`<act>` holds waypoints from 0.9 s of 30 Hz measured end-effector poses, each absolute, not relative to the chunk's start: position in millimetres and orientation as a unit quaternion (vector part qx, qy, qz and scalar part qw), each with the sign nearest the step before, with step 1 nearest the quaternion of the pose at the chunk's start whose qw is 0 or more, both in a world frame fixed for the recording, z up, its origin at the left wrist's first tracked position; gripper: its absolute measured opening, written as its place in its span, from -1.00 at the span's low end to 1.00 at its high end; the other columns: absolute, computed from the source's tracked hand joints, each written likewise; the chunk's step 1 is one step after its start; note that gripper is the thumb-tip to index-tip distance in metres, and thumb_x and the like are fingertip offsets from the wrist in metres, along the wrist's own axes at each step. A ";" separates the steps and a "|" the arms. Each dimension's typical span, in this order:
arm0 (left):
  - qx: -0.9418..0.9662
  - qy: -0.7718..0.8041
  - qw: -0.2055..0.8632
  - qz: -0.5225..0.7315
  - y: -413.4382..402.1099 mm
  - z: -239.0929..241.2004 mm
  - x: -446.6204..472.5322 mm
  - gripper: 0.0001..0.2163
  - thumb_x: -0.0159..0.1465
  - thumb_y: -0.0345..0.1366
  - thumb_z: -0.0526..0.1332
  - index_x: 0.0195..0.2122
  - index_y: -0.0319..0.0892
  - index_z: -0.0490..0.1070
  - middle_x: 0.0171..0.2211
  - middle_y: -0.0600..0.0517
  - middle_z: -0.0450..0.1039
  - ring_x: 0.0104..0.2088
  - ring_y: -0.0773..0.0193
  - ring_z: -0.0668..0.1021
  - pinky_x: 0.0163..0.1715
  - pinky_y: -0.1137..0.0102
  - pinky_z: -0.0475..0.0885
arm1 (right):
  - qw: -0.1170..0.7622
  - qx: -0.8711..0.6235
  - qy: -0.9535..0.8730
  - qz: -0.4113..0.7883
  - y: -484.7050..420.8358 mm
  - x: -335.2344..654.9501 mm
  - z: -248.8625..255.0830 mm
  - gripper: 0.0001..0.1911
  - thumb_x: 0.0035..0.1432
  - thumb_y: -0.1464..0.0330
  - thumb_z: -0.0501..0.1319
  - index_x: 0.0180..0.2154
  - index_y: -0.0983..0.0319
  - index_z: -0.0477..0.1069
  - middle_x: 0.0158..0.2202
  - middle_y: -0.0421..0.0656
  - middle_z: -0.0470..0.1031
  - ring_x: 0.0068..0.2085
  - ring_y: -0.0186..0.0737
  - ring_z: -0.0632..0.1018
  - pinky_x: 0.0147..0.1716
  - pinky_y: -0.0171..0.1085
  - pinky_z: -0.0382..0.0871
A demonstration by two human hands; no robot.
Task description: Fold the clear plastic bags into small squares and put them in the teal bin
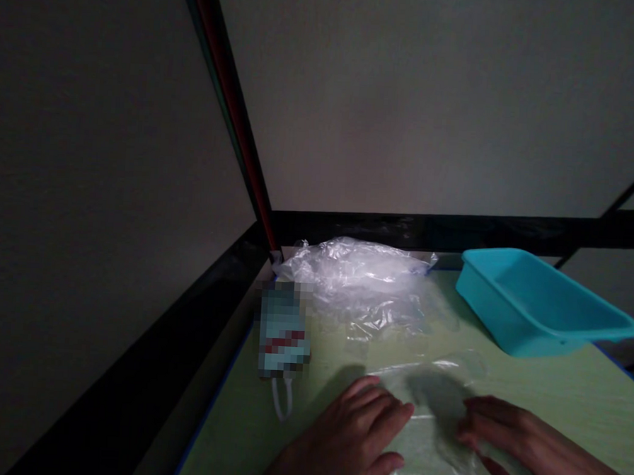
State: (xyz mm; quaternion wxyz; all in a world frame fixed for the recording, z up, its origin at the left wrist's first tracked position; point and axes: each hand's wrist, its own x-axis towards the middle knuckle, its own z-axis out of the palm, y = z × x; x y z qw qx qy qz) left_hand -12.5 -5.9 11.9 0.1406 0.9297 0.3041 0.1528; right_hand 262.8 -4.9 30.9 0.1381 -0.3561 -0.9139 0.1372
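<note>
A clear plastic bag (429, 428) lies on the light green tabletop between my hands, its near end crumpled. My left hand (357, 431) rests at the bag's left side, palm down, with fingers stretched out and thumb apart. At the right side is my right hand (508, 442), its fingers bent and the thumb apart from them. Nothing shows between its fingertips, though it is slightly blurred. Farther back, a heap of clear plastic bags (362, 275) lies against the wall.
A turquoise plastic basin (537, 299) stands at the back right. On the left lies a pixelated pale item (285, 335) with a red stripe and a white loop. Walls close off the back and left; the table (232, 431) has a blue edge.
</note>
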 end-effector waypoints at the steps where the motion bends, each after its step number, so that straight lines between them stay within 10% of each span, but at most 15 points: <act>1: 0.932 0.299 0.139 0.153 -6.0 13.4 -12.5 -0.57 0.22 -0.20 0.12 0.09 -0.19 0.08 -0.06 -0.04 0.36 -0.04 0.25 0.38 0.14 0.29 0.03 | 0.129 -0.366 -0.908 0.156 -0.9 259.1 30.8 -0.64 0.03 0.43 0.16 -0.09 0.07 0.37 -0.09 -0.17 0.48 -0.09 -0.15 0.49 -0.13 -0.32 0.40; 27: 0.967 0.170 0.145 0.120 -18.0 9.2 3.6 -0.79 0.32 -0.32 0.00 -0.03 -0.13 0.22 -0.27 0.11 0.44 -0.19 0.41 0.44 0.10 0.42 0.07 | 0.196 -0.436 -0.813 0.333 20.1 247.7 22.8 -0.74 0.19 0.32 0.04 -0.08 0.17 0.30 -0.30 -0.14 0.49 -0.28 -0.20 0.51 -0.27 -0.27 0.38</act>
